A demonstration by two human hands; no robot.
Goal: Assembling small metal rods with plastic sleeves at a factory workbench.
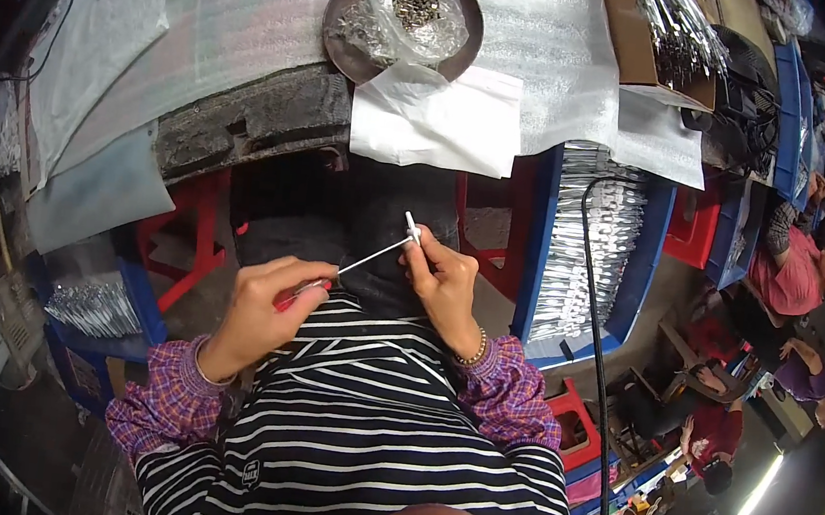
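Note:
My left hand (272, 298) is closed around a red-handled screwdriver (372, 256), its long thin shaft pointing up and to the right. Between the thumb and fingers of my right hand (440, 279) is a slim, pale white piece (410, 223), pinched upright. The shaft's tip meets this piece at my right fingertips; the exact contact is hidden. Both hands are above my lap, in front of a striped apron. On the bench ahead, a round brown tray (351, 5) bears a clear plastic bag with small brassy parts (417, 7).
White paper (437, 124) hangs over the bench edge. Blue crates of shiny metal pieces stand right (649, 252) and left (154, 306). A black cable (594, 297) runs down past the right crate. A cardboard box (641, 45) sits far right. Other people are seated at right.

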